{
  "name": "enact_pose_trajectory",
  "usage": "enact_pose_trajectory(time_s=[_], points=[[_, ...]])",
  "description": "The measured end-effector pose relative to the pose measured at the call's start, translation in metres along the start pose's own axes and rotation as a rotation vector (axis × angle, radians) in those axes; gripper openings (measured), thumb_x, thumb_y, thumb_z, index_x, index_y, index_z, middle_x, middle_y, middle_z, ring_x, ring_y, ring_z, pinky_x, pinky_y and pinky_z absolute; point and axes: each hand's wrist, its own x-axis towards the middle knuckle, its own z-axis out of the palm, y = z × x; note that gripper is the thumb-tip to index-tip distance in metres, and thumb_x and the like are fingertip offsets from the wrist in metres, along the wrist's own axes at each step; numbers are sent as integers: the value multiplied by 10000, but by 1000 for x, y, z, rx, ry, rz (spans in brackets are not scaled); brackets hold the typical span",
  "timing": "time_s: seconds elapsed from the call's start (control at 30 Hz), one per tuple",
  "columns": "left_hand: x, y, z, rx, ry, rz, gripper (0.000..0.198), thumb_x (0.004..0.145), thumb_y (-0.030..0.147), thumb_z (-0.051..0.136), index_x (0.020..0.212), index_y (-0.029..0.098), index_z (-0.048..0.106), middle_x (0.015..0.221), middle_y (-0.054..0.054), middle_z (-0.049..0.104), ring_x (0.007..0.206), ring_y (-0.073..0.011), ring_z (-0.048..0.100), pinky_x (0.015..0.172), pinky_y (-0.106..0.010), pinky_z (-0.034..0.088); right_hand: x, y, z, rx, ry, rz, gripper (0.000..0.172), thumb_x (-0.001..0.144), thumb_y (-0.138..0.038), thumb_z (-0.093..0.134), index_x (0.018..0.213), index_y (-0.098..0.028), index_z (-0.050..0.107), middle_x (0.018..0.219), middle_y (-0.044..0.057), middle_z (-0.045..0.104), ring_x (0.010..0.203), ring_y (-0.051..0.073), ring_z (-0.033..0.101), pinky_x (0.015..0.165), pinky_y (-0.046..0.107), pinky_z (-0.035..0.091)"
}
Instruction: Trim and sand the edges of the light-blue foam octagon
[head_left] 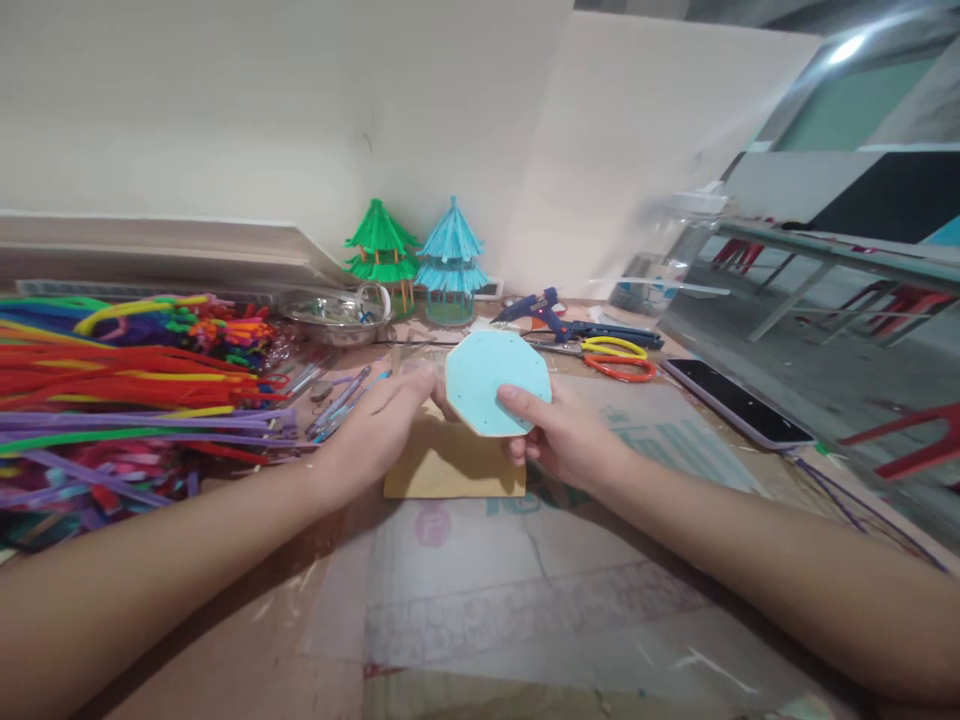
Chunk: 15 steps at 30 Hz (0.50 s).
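A flat light-blue octagonal board with a pale edge and a few small dark dots is held up in front of me, its blue face toward me. My right hand grips its right side, thumb across the face and fingers behind. At the left edge is my left hand, its fingers closed at the rim and partly hidden behind the board. Below them, a yellow-brown sheet lies on a clear plastic sheet with printed marks.
Bundles of coloured pipe cleaners cover the left side. A green pagoda model and a blue one stand at the back, beside a metal bowl. To the right are a blue glue gun, scissors and a phone.
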Motion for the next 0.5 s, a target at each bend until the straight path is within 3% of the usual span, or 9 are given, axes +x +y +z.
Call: enact_pose_trajectory(time_s=[0.17,0.27,0.37,0.43,0.5], points=[[0,7,-1,139,-125,-28,329,899,471,495,839,194,661,872,-25,698,822,-205,626,783,-357,508,0,-1,1,8,8,0,436,638,-528,769,803,-182,560,592,-43,577,376,56,484,335,173,419],[2,8,-6,116,18,15,377,963,428,367,867,186,639,825,-29,659,810,-184,614,788,-346,507,-2,-5,2,17,15,-2,430,636,-513,774,801,-179,559,579,-49,568,372,57,492,326,168,406],[6,8,-12,46,132,60,306,926,410,484,1143,202,544,1003,-51,642,892,-182,616,800,-337,522,-5,-9,1,27,3,-5,381,674,-487,751,802,-187,555,546,-56,559,349,53,460,317,172,387],[7,9,-13,19,102,61,522,850,410,615,1296,217,425,1153,-79,610,974,-200,614,805,-336,534,-7,-11,2,34,-17,-12,363,694,-483,735,807,-189,554,531,-60,553,341,52,443,323,179,385],[7,11,-13,-1,8,-1,658,810,399,663,1365,223,357,1117,-80,632,941,-209,632,762,-337,546,-8,-12,2,31,-31,-16,368,699,-484,731,816,-185,551,550,-59,559,353,53,452,338,185,393]])
